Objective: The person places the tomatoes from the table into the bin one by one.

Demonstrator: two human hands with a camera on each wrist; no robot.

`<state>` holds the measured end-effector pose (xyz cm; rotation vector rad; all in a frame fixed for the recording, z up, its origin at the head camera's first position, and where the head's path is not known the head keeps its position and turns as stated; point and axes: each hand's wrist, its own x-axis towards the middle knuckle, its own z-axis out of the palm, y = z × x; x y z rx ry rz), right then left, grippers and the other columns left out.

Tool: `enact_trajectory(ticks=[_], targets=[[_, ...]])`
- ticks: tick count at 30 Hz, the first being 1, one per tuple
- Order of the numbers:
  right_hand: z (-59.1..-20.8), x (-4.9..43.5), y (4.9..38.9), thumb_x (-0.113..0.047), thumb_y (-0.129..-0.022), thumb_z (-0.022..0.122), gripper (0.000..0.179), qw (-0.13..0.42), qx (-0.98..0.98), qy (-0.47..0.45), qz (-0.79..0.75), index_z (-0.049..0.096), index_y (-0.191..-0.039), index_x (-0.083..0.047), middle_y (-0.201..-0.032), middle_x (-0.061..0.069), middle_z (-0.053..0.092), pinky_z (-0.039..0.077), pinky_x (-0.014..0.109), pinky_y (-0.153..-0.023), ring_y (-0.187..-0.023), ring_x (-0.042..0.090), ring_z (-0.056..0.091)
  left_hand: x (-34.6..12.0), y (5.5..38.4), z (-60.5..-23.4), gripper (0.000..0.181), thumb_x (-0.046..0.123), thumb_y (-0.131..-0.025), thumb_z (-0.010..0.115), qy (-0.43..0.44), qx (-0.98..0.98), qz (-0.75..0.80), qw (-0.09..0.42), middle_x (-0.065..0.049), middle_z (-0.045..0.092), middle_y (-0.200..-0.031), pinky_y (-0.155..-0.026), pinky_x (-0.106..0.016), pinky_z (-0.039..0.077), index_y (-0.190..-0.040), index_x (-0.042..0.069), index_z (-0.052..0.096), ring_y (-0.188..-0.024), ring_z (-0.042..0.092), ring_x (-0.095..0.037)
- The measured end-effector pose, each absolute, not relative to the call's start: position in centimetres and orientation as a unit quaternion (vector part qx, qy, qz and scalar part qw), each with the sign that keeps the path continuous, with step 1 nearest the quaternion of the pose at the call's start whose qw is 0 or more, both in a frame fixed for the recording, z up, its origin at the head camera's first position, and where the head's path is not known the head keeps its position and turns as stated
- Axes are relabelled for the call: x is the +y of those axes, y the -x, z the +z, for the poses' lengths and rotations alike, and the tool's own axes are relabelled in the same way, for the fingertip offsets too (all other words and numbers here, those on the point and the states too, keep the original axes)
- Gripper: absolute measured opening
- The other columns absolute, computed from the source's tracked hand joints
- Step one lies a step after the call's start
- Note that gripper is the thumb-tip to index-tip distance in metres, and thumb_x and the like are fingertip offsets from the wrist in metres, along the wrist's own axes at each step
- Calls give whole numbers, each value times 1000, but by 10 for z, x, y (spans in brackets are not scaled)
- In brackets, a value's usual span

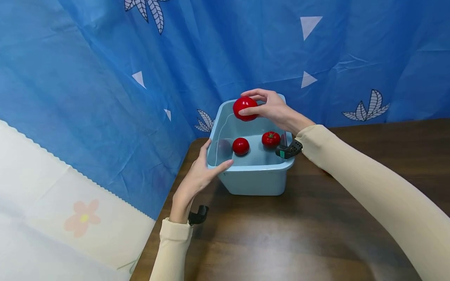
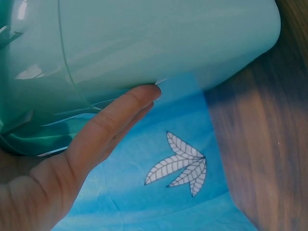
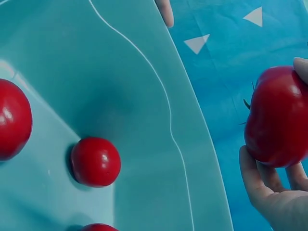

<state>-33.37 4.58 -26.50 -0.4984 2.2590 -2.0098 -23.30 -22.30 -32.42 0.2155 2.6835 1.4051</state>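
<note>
My right hand (image 1: 268, 107) holds a large red tomato (image 1: 245, 108) above the far left part of a light blue plastic basin (image 1: 258, 181), with the thumb on the near side. In the right wrist view, the green stem of that tomato (image 3: 276, 118) points left. At the basin's near left corner, my left hand (image 1: 198, 173) grips the rim, thumb over it and fingers along the outer wall. Those fingers (image 2: 113, 120) look nearly straight in the left wrist view. Inside the basin lie a smaller tomato (image 1: 240, 146), one with a green top (image 1: 270, 139), and another partly seen tomato (image 3: 98, 227).
The basin stands on a dark wooden table (image 1: 281, 230), near its left edge. A blue patterned cloth (image 1: 225, 50) hangs behind and at the left. Under the right sleeve (image 1: 369, 183), a bit of something red (image 1: 326, 172) shows on the table.
</note>
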Motion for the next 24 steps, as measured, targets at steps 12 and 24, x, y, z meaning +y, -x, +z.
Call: enact_trajectory(ticks=[12, 24], targets=[[-262, 47, 327, -11, -103, 65, 50, 48, 726, 195, -657, 50, -150, -8, -147, 17, 54, 47, 51, -113, -132, 32, 56, -223, 233, -323, 107, 54, -90, 77, -83, 880, 465, 54, -10, 38, -163, -108, -63, 46, -168, 27, 9, -142, 46, -36], [-259, 86, 308, -13, -103, 65, 52, 36, 735, 196, -649, 48, -152, -8, -150, 16, 53, 46, 49, -114, -135, 31, 56, -224, 232, -324, 108, 52, -90, 77, -91, 878, 466, 57, -9, 35, -164, -108, -63, 47, -168, 26, 8, -143, 44, -38]])
